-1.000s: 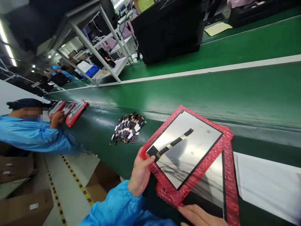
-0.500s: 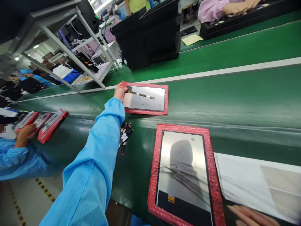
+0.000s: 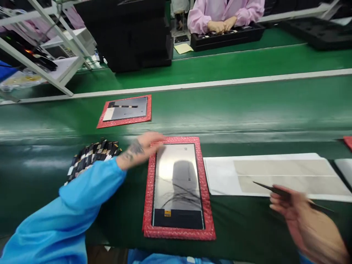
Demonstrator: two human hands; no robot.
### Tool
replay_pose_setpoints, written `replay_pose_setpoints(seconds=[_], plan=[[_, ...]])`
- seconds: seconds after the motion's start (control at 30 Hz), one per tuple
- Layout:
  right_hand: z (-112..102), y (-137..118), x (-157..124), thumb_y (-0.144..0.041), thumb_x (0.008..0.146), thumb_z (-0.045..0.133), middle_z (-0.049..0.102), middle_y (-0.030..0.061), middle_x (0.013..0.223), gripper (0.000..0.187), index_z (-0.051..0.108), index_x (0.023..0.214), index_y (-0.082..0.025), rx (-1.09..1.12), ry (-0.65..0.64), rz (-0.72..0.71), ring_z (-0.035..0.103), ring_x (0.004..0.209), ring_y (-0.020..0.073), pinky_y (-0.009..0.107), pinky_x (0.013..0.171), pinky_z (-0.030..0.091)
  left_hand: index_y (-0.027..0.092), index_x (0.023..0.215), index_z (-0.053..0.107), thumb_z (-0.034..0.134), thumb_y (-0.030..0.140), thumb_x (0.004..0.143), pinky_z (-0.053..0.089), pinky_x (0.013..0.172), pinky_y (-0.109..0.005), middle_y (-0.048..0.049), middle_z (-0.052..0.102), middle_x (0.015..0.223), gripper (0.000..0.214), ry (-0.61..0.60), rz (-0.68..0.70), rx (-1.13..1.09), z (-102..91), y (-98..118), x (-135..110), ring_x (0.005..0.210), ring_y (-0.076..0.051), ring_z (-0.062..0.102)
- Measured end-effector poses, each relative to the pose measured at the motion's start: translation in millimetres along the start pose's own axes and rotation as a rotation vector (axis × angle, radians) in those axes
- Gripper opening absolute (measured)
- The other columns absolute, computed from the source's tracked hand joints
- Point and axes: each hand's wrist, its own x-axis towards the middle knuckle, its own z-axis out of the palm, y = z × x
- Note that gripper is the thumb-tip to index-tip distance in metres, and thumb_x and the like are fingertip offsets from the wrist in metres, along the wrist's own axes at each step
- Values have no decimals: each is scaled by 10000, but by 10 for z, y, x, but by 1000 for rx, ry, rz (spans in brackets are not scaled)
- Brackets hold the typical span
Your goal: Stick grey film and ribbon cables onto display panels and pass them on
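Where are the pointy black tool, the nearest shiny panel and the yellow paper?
Pointy black tool (image 3: 270,188): head view, on its slim front end.
Nearest shiny panel (image 3: 178,185): head view, on the middle of its face.
Yellow paper (image 3: 183,48): head view, on its middle.

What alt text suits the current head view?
A left hand at the upper-left corner of a shiny panel on red bubble wrap; the right hand holds a dark pointed tool. Dark strips lie piled at left, another panel farther back on the green table.
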Motion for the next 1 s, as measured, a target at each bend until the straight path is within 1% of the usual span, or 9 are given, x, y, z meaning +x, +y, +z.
replay_pose_setpoints(seconds=[0.03,0.1,0.23,0.4,0.47,0.6,0.7,0.83,1.0], plan=[[2,-75,0,-690,743,634,678,78,799,327,701,737,-369,123,8,95,687,708,274,422,613,617,223,975,723,637,321,867,540,949,-388,-34,752,1030,170,-95,95,-18,265,203,-109,996,-198,690],[6,-202,11,-506,586,855,668,63,868,246,719,723,-353,306,25,224,675,788,283,423,680,619,194,1054,704,624,274,882,523,980,-409,-106,709,1174,205,-352,366,107,741,582,-259,1102,-244,658],[-89,-286,32,-346,621,867,648,45,937,185,716,725,-321,419,-1,231,661,975,295,433,901,578,211,1170,665,786,420,752,414,1063,-567,-157,599,1357,482,-388,571,240,1341,1049,-264,1276,-383,531],[-329,-176,30,-254,641,865,692,30,861,294,634,817,-300,410,68,219,694,993,294,429,960,557,223,1166,673,797,446,729,351,1069,-639,-150,638,1304,506,-399,586,293,1467,1036,-157,1266,-420,529],[-352,-103,36,-257,616,880,711,28,817,344,595,805,-288,386,73,192,719,921,298,427,865,603,202,1232,637,763,442,770,375,1053,-628,-170,610,1336,536,-416,598,315,1464,1002,-137,1273,-416,522],[-244,65,83,-511,564,869,720,31,757,469,560,798,-247,397,138,125,733,757,276,361,604,633,167,1278,601,604,370,915,383,1093,-512,-177,577,1372,416,-453,557,280,1568,1153,83,1316,-336,497],[-159,151,124,-586,524,866,728,26,736,546,551,796,-232,420,162,96,724,704,236,301,535,612,203,1363,543,616,339,905,297,1144,-534,-146,455,1498,483,-643,585,275,1752,1366,438,1412,-342,365],[-136,177,134,-597,522,869,727,14,731,545,559,789,-237,438,174,72,713,689,223,299,509,603,293,1485,391,785,464,727,113,1145,-675,-80,218,1619,871,-944,638,295,2015,1438,869,1484,-426,100],[-153,178,125,-560,581,860,731,19,753,487,579,811,-236,441,156,65,722,743,249,323,527,600,330,1501,347,758,577,709,-14,1149,-670,-40,178,1628,926,-1041,602,221,2154,1268,1007,1485,-435,27]])
